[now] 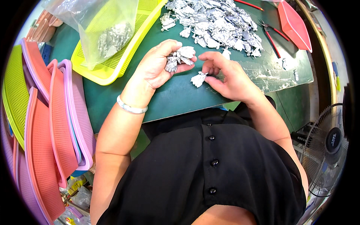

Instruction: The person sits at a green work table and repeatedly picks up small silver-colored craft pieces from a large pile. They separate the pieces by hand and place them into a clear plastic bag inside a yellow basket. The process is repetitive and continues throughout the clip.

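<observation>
Several silver-grey metal pieces (180, 58) lie bunched in my left hand (155, 63), its fingers curled around them above the table. My right hand (230, 77) is a little to the right, pinching one small silver metal piece (199, 79) at its thumb and fingertips. Beyond both hands spreads a large heap of similar silver metal pieces (221, 26) on the green tabletop (172, 97). The exact shape of each piece is too small to make out.
At left, a yellow-green perforated basket (123, 63) bears a clear plastic bag (88, 33) with more metal pieces. Stacked pink and purple baskets (45, 150) crowd the left side. Red-handled pliers (272, 37) and a red tray (294, 28) lie right; a fan (326, 150) stands lower right.
</observation>
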`<state>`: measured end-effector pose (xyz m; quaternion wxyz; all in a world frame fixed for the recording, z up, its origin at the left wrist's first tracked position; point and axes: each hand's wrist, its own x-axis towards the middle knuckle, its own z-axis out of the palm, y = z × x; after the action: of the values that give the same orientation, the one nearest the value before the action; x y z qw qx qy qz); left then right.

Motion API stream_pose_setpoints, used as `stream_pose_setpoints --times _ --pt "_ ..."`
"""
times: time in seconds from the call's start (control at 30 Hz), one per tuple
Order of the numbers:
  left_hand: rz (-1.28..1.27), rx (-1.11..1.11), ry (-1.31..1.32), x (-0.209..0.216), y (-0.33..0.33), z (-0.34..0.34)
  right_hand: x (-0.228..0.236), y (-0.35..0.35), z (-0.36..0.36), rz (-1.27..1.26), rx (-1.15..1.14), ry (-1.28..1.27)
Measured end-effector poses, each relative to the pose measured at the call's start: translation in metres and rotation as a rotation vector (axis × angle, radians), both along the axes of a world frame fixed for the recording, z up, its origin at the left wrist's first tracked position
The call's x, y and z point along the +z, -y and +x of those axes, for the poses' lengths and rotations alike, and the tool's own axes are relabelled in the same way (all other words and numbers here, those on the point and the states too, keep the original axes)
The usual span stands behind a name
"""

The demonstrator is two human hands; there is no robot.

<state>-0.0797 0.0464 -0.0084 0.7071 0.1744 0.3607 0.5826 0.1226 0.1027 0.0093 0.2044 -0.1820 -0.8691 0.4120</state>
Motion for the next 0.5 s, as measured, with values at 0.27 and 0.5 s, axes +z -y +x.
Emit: stream_pose_setpoints --times 0.27,0.5 --pt "0.029 -0.161 -0.185 0.001 0.0 -0.002 0.01 -0.011 -0.002 0.094 0.01 -0.125" --pt "0.035 -0.267 -0.218 0.004 0.003 0.005 0.016 -0.018 -0.01 0.146 0.041 -0.123"
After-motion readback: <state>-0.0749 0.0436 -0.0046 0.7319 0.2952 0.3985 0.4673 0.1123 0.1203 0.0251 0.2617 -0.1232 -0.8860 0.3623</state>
